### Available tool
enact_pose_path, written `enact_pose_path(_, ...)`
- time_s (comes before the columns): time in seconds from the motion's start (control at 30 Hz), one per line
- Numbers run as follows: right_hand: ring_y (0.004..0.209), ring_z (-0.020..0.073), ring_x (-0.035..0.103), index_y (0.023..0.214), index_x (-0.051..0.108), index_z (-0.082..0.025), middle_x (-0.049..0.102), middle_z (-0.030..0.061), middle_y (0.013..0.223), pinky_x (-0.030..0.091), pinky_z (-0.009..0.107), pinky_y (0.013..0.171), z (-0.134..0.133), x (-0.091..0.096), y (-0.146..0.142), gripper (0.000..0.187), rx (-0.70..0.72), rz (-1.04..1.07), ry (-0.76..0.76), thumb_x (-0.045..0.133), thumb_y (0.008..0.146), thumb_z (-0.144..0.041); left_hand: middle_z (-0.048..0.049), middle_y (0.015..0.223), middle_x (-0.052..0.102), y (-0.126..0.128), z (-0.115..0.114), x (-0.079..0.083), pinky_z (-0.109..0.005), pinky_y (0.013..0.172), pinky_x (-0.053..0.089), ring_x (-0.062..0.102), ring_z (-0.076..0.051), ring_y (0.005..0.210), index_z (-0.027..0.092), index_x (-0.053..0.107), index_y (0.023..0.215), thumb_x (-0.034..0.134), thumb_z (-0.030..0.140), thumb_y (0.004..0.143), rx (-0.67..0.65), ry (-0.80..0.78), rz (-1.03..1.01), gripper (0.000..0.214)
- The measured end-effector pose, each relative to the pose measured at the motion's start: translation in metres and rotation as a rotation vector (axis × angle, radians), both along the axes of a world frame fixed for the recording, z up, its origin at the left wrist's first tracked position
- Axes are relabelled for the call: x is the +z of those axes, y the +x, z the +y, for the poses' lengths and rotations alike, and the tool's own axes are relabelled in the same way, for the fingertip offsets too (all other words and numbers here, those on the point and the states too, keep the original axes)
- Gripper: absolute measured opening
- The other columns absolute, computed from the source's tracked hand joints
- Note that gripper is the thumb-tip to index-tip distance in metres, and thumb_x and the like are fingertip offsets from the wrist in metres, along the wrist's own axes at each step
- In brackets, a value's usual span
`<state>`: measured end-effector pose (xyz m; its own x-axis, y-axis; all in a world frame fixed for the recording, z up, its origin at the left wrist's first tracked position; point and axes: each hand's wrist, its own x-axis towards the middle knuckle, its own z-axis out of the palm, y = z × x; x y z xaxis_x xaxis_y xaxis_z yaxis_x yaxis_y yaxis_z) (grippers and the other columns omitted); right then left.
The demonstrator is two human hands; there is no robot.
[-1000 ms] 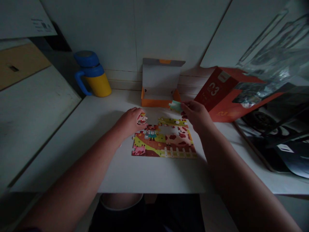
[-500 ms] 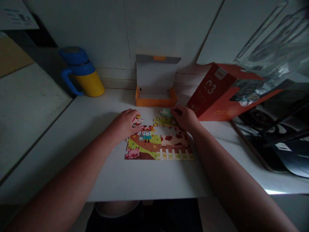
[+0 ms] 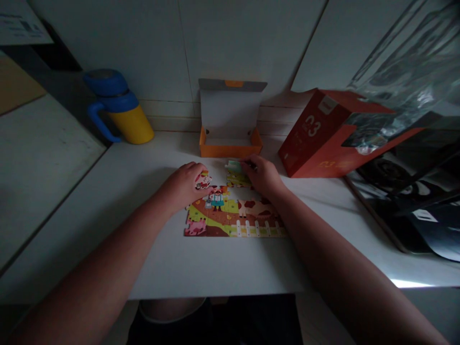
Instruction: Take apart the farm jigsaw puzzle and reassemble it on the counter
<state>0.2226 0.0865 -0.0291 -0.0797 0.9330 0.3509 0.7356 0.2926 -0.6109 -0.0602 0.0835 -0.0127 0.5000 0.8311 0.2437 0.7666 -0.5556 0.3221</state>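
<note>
A partly joined farm jigsaw puzzle (image 3: 230,218) lies flat on the white table, showing a farmer, a cow, a pig and a white fence. My left hand (image 3: 187,186) is closed on a puzzle piece (image 3: 203,181) with pink and white print, held just above the puzzle's upper left. At the upper edge, my right hand (image 3: 264,175) pinches a pale green puzzle piece (image 3: 234,166) against the yellow-green pieces (image 3: 237,179) there. The fingers hide part of that piece, and my right wrist covers some of the puzzle's right side.
Behind the puzzle stands an open orange box (image 3: 232,151) with its lid up. A blue and yellow jug (image 3: 129,117) is at the back left. To the right are a red box (image 3: 316,139), clear plastic wrapping (image 3: 406,96) and a black appliance (image 3: 417,206).
My right hand has moved left with the pale green piece, bringing it over the top of the yellow-green pieces. My left hand stays nearly in place, still holding its piece.
</note>
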Motion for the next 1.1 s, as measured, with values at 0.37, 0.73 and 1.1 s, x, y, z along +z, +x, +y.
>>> enact_pose_path(0.37,0.100,0.0253,0.068,0.127,0.072,-0.013,0.076,0.0131,0.113,0.051,0.035,0.094,0.008,-0.008,-0.002,0.033,0.067,-0.187,0.029,0.061,0.097,-0.022,-0.0067,0.103,0.066,0.000,-0.001,0.001,-0.036,0.084,0.052,0.063,-0.023,0.089,0.020,0.064,0.111,0.081,0.038,0.084,0.008,-0.010,0.011,0.036)
enact_pose_path(0.73,0.111,0.0308,0.067,0.126,0.072,-0.013,0.075,0.0171,0.117,0.050,0.040,0.101,0.008,-0.011,-0.002,0.033,0.070,-0.273,-0.004,0.064,0.097,-0.026,-0.0076,0.105,0.066,0.001,-0.001,0.000,-0.037,0.087,0.051,0.063,-0.025,0.095,0.019,0.064,0.111,0.081,0.037,0.085,-0.005,-0.005,0.004,0.036)
enact_pose_path(1.1,0.099,0.0251,0.067,0.100,0.078,-0.019,0.074,0.0113,0.103,0.049,0.037,0.093,0.005,-0.006,0.000,0.017,0.224,-0.276,0.023,0.062,0.099,-0.025,-0.0065,0.102,0.065,0.003,-0.003,0.000,-0.036,0.084,0.051,0.063,-0.024,0.092,0.020,0.063,0.108,0.081,0.038,0.086,-0.041,0.003,-0.037,0.035)
